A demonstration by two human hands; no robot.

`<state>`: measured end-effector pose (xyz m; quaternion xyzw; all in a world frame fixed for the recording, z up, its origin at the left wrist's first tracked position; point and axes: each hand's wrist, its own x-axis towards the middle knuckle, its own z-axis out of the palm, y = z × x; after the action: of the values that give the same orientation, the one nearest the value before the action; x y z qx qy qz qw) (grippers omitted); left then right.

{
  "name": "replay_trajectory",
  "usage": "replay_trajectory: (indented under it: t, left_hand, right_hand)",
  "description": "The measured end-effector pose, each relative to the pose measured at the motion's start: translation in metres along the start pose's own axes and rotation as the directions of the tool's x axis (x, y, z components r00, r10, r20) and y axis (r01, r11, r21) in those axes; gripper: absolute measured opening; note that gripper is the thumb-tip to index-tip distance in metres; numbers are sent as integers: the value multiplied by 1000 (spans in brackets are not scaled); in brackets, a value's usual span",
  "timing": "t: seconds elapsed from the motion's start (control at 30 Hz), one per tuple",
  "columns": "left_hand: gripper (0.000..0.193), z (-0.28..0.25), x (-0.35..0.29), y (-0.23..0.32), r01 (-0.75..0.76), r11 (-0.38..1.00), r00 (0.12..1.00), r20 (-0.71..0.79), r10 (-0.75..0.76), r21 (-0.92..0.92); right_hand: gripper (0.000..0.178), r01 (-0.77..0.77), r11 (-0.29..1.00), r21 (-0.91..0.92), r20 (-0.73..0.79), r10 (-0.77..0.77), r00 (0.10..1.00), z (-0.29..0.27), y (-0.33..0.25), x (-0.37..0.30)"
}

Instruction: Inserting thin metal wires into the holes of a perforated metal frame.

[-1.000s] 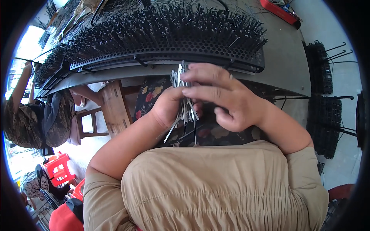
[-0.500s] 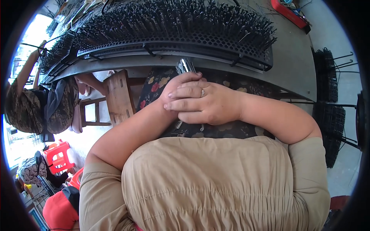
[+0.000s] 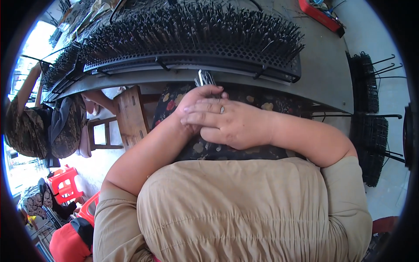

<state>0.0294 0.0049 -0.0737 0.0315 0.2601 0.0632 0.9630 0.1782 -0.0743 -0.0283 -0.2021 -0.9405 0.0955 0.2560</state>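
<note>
A bundle of thin, shiny metal pieces point(image 3: 204, 79) sticks out beyond my hands, above my lap; their exact kind is hard to make out. My left hand point(image 3: 190, 101) is closed around the bundle, its thumb lying along the top. My right hand point(image 3: 235, 123), with a ring on one finger, folds over the left hand and presses the bundle from the other side. Both palms and the middle of the bundle are hidden. A dark flowered cloth point(image 3: 262, 94) covers my lap beneath them.
Ahead on the grey table point(image 3: 321, 65) stands a long black perforated rack point(image 3: 183, 61) packed with upright thin dark rods. A red tray point(image 3: 322, 18) sits at the far right. Further racks point(image 3: 369, 148) stand right. A wooden stool point(image 3: 131, 115) and another person point(image 3: 43, 126) are left.
My hands stay clasped on the bundle and have shifted slightly left. The bundle sticks out at a slightly different angle. The whole view has shifted a little.
</note>
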Motion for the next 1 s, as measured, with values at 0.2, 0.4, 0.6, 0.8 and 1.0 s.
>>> replay_trajectory:
  t: [0.2,0.4,0.6,0.8,1.0]
  left_hand:
    - [5,16,-5,-11,-180,977,983,-58,175,-116]
    - [12,42,-15,-30,-230,954,943,-197,268,193]
    - [10,38,-20,-30,-191,974,968,-140,208,125]
    - [7,62,-30,-52,-405,742,869,-26,493,534]
    - [30,59,-28,-51,-430,570,838,75,541,700]
  right_hand:
    - [9,-108,873,476,117,58,991,-27,-24,5]
    - [18,-19,151,988,-114,817,565,-42,-30,8]
    - [28,359,-204,911,59,924,378,-63,-14,-12]
    - [18,325,-215,921,110,944,311,-57,-2,-14]
    - [39,23,-164,986,151,948,279,-18,-21,4]
